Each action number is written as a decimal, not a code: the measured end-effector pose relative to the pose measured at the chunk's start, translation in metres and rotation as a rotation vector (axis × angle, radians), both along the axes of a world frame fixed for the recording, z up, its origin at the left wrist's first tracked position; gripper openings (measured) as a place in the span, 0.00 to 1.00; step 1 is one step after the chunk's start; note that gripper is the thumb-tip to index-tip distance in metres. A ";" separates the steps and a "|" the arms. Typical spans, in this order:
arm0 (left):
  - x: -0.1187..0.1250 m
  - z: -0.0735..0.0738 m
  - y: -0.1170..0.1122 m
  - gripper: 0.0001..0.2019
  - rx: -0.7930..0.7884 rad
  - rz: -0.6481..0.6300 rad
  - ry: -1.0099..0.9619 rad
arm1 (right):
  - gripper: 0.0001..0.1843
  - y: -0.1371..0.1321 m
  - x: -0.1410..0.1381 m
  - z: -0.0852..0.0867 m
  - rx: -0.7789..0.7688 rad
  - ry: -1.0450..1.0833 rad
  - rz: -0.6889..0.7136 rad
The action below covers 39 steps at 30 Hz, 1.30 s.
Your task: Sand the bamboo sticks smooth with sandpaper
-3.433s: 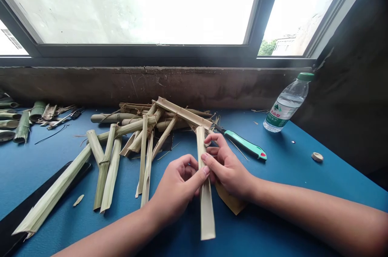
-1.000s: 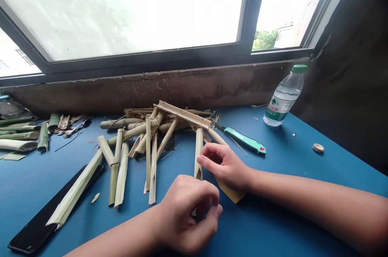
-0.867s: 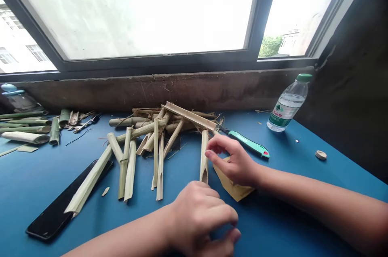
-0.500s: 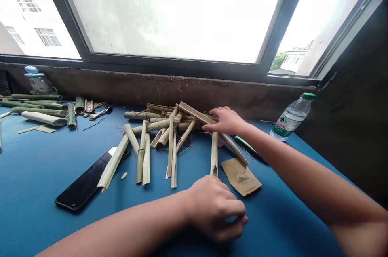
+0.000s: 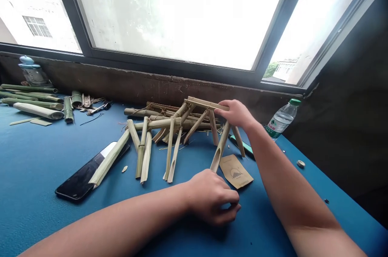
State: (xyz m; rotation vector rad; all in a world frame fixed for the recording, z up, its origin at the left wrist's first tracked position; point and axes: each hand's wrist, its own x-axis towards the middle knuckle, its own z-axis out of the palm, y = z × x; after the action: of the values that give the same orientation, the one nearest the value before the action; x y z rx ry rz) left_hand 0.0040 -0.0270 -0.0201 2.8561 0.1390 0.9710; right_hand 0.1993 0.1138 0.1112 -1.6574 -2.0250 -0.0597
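My right hand [image 5: 238,113] grips the far right end of a bamboo frame's top rail [image 5: 203,103]. This frame, made of split bamboo pieces with splayed legs, stands toward the window. One bamboo leg [image 5: 220,152] slants down from the rail end toward my left hand [image 5: 215,198]. The left hand's fingers are curled in the foreground; whatever they may hold is hidden. Left of centre, another bamboo crosspiece [image 5: 156,123] rests on several legs. One of its legs [image 5: 109,160] lies across a black phone [image 5: 79,178]. A brown paper packet [image 5: 235,171] lies beside the slanting leg.
A turquoise-handled tool [image 5: 242,147] lies partly behind my right forearm. A water bottle [image 5: 281,119] stands at the right by the wall. Green bamboo tubes [image 5: 36,104], scraps and a lidded jar [image 5: 33,73] sit at the far left. A window [image 5: 172,14] rises behind the blue table [image 5: 36,160].
My right hand has raised the frame's right end, so the top rail sits nearer level and its legs stand up. The left hand has barely moved. The view has shifted slightly.
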 end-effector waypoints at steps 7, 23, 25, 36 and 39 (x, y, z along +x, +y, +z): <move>-0.002 0.004 0.002 0.11 -0.009 -0.010 0.053 | 0.25 -0.022 0.041 0.038 0.206 0.088 -0.002; -0.002 0.018 -0.008 0.03 -0.067 0.076 0.190 | 0.29 -0.081 0.093 0.073 0.146 0.067 -0.033; -0.002 0.021 -0.009 0.03 -0.089 0.069 0.193 | 0.28 -0.086 0.094 0.076 0.119 0.093 -0.009; -0.003 0.021 -0.006 0.05 -0.189 0.092 0.284 | 0.23 -0.100 0.082 0.085 0.091 0.143 0.170; -0.003 0.022 -0.007 0.04 -0.251 0.142 0.334 | 0.23 -0.099 0.083 0.085 0.092 0.145 0.182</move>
State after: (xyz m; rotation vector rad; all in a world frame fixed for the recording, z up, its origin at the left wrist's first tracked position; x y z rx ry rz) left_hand 0.0011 -0.0336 0.0017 2.7730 0.4648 0.4466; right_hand 0.2818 0.0144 0.1961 -1.3755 -2.0221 0.0303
